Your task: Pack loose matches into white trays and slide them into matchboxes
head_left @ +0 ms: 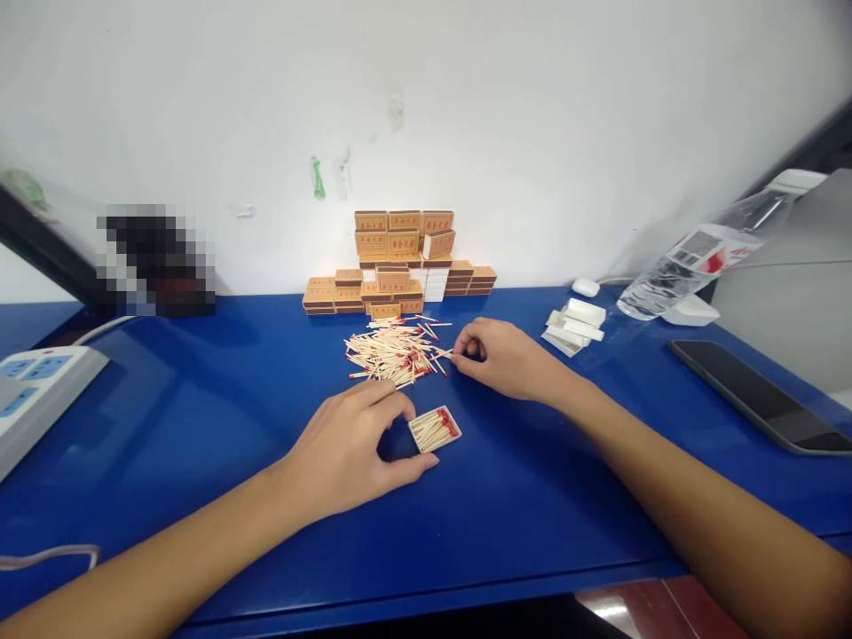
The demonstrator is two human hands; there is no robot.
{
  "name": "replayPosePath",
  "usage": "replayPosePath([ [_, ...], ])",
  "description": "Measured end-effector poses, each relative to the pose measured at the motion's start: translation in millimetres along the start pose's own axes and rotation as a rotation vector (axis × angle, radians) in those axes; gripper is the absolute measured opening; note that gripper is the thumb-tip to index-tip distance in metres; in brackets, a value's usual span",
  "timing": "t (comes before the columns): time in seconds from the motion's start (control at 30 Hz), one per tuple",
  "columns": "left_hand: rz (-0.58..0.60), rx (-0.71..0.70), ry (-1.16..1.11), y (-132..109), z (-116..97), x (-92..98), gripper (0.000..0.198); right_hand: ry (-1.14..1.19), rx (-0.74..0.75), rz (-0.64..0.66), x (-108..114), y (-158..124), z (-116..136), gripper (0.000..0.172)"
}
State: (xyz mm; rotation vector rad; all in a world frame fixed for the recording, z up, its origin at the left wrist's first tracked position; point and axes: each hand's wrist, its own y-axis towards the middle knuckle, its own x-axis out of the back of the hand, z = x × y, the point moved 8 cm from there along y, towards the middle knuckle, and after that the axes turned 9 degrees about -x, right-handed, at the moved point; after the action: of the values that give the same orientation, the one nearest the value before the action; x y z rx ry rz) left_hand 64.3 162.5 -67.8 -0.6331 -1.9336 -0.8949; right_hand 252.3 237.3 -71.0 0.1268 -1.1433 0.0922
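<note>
A small white matchbox tray (434,430) lies on the blue table, filled with red-tipped matches. My left hand (352,439) is around its left side, index finger at the upper left corner and thumb along the near edge. Beyond it spreads a loose heap of matches (392,351), their red heads pointing various ways. At the heap's right edge, thumb and forefinger of my right hand (496,355) pinch pale matchsticks (445,353); how many cannot be made out.
Stacked matchboxes (403,244) stand against the wall behind the heap. To the right are white empty trays (576,324), a white earphone case (586,287), a tilted water bottle (712,248) and a phone (759,395). A power strip (46,390) lies at left.
</note>
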Motion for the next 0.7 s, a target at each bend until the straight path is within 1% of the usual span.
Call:
replayPosePath([
  [0.13, 0.009, -0.014, -0.007, 0, -1, -1.5, 0.048, 0.021, -0.02, 0.045, 4, -2, -3, 0.01],
  [0.2, 0.014, -0.023, -0.027, 0, -2, -2.1, 0.05, 0.043, -0.033, 0.068, 6, -3, -7, 0.011],
  [0.27, 0.017, -0.042, -0.049, 0, -4, -2.3, 0.048, 0.048, -0.046, 0.074, 8, -2, -11, 0.011],
  [0.4, 0.041, -0.081, -0.082, 0, -10, -3.4, 0.039, 0.028, -0.088, 0.046, 15, -1, -19, 0.011],
  [0.53, 0.083, -0.102, -0.174, -2, -14, -6.9, 0.031, 0.058, -0.169, 0.018, 25, -5, -23, 0.013],
  [0.6, 0.103, -0.12, -0.23, -3, -17, -8.5, 0.027, 0.098, -0.174, 0.068, 26, -12, -17, 0.018],
  [0.7, 0.14, -0.151, -0.275, -4, -23, -10.3, 0.024, 0.149, -0.101, 0.232, 19, -31, 5, 0.022],
])
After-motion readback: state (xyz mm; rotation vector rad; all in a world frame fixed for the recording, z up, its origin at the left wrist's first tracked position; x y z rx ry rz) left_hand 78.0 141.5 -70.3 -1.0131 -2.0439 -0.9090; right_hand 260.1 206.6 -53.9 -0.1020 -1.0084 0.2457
